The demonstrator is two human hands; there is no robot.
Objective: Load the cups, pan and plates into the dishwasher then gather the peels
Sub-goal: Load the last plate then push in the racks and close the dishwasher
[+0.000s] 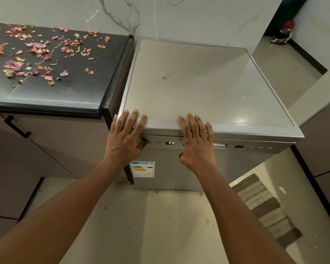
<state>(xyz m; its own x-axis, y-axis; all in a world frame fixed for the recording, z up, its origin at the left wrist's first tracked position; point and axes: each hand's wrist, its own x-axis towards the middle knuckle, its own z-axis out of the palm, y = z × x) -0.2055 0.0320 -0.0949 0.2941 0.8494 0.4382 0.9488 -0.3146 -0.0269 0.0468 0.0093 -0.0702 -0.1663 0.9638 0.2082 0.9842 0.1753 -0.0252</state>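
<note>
A silver dishwasher (pixel 208 88) stands with its door closed; its panel display reads P3. My left hand (pixel 125 138) lies flat over the front top edge, fingers straight, thumb touching the control panel. My right hand (pixel 196 141) lies flat over the same edge further right, fingers straight. Many pink and orange onion peels (pixel 38 52) are scattered over the dark countertop (pixel 65 92) to the left. No cups, pan or plates are in view.
A marble wall runs behind. Cabinet doors with a black handle (pixel 17 126) sit under the counter. A striped mat (pixel 265 208) lies on the tiled floor at right, with a few peel bits (pixel 207 221) on the floor. A helmet (pixel 281 36) rests far back right.
</note>
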